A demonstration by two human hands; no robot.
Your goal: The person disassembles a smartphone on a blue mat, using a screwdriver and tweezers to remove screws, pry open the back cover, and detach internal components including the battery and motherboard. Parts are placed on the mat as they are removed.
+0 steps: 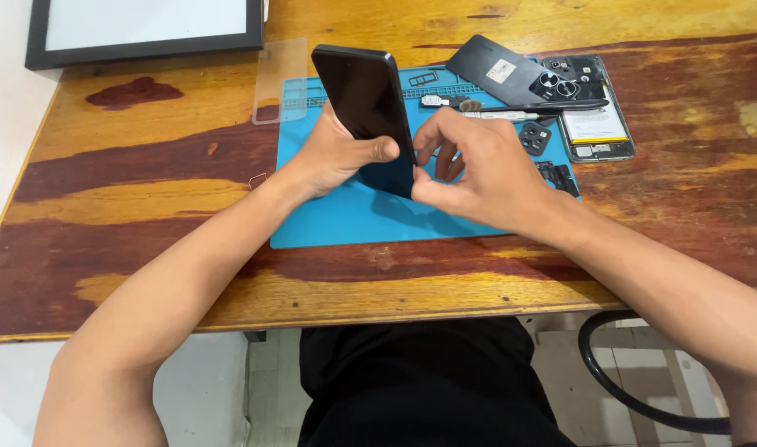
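Upright above the blue mat (337,219), the phone (364,91) sits clamped in the left hand (333,153); the right hand (478,170) pinches its lower edge. Best keep the left grip firm and work the edge gently, I judge.

A black smartphone (364,93) stands tilted on its lower end at the upper centre of the frame, above the blue mat. Its dark glossy face is turned toward the camera, unlit. Its lower part is gripped on both sides.
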